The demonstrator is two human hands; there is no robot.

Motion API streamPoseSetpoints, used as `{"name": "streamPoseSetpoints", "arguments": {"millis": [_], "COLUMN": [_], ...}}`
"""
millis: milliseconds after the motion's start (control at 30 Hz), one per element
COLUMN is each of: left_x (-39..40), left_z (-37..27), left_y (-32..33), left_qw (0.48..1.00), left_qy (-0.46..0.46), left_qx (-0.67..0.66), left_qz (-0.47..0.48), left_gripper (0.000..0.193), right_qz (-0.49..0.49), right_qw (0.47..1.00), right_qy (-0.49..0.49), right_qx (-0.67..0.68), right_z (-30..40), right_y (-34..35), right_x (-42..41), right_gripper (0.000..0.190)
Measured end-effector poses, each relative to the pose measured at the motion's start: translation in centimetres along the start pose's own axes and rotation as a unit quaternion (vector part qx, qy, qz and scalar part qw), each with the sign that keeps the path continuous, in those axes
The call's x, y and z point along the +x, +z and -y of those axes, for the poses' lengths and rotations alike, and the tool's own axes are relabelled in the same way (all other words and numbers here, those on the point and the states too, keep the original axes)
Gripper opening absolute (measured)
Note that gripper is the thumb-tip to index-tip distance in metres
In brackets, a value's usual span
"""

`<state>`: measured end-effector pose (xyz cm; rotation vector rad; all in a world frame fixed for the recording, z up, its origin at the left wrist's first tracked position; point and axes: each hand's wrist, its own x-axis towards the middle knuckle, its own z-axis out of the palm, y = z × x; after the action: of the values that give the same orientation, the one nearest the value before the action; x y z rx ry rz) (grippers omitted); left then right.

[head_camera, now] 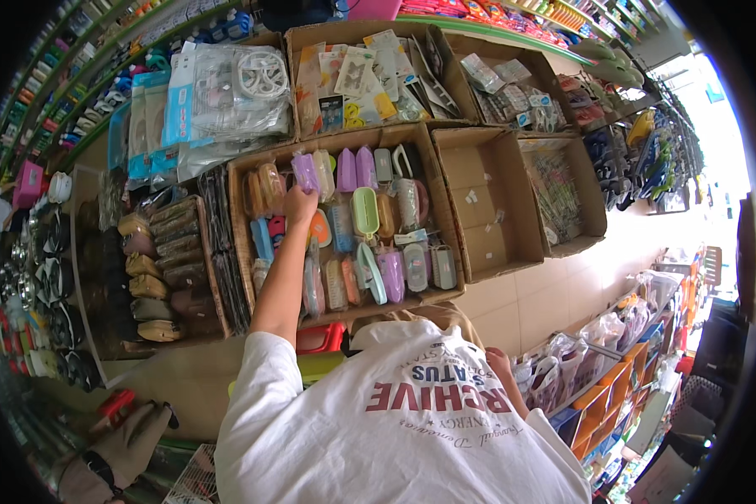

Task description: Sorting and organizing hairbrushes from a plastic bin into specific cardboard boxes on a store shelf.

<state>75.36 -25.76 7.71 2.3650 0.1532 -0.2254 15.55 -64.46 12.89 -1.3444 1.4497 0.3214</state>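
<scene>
Before me, an open cardboard box (346,310) holds rows of plastic brushes, many in clear wrapping. Over its left half reaches my left hand (300,205), its fingers closed at the near end of a purple wrapped brush (305,171). Beside that brush lies a cream wrapped brush (323,170); two more purple brushes (356,169) sit farther right. A light green brush (366,213) rests mid-box, and an orange and white piece (320,228) lies just below my hand. My right hand (495,360) hangs low by my side, partly hidden by my body, its fingers unclear.
Packaged hooks fill a box (293,82) behind, beside bagged plastic hangers (227,94). To the right stands a cardboard box (488,189) with paper scraps. Small pouches (154,286) lie left. A shelf with bagged goods (567,372) lines the right; a red stool (320,338) is below the display.
</scene>
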Motion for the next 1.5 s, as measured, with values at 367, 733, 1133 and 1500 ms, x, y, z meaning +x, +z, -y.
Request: {"name": "streamPoseSetpoints", "arguments": {"millis": [367, 733, 1133, 1500], "left_x": [-3.1, -3.4, -4.0, -0.9], "left_z": [-1.6, -0.2, -1.8, -5.2], "left_y": [-2.7, -1.0, 0.5, 5.2], "left_qw": [0.991, 0.982, 0.934, 0.994], "left_qy": [0.052, 0.095, -0.01, -0.055], "left_qx": [0.049, 0.03, -0.346, -0.053], "left_qz": [-0.109, -0.162, -0.086, -0.072], "left_gripper": [0.056, 0.049, 0.026, 0.029], "right_qz": [0.046, 0.053, 0.041, 0.017], "right_qw": [0.998, 0.995, 0.998, 0.998], "right_qy": [-0.017, -0.032, -0.018, -0.017], "right_qx": [-0.031, -0.082, -0.046, -0.056], "right_z": [0.6, 0.4, -1.2, -2.5], "right_y": [-0.2, -1.0, -1.6, -2.1], "right_x": [1.6, 3.9, 3.1, 0.9], "right_gripper": [0.034, 0.033, 0.032, 0.032]}}
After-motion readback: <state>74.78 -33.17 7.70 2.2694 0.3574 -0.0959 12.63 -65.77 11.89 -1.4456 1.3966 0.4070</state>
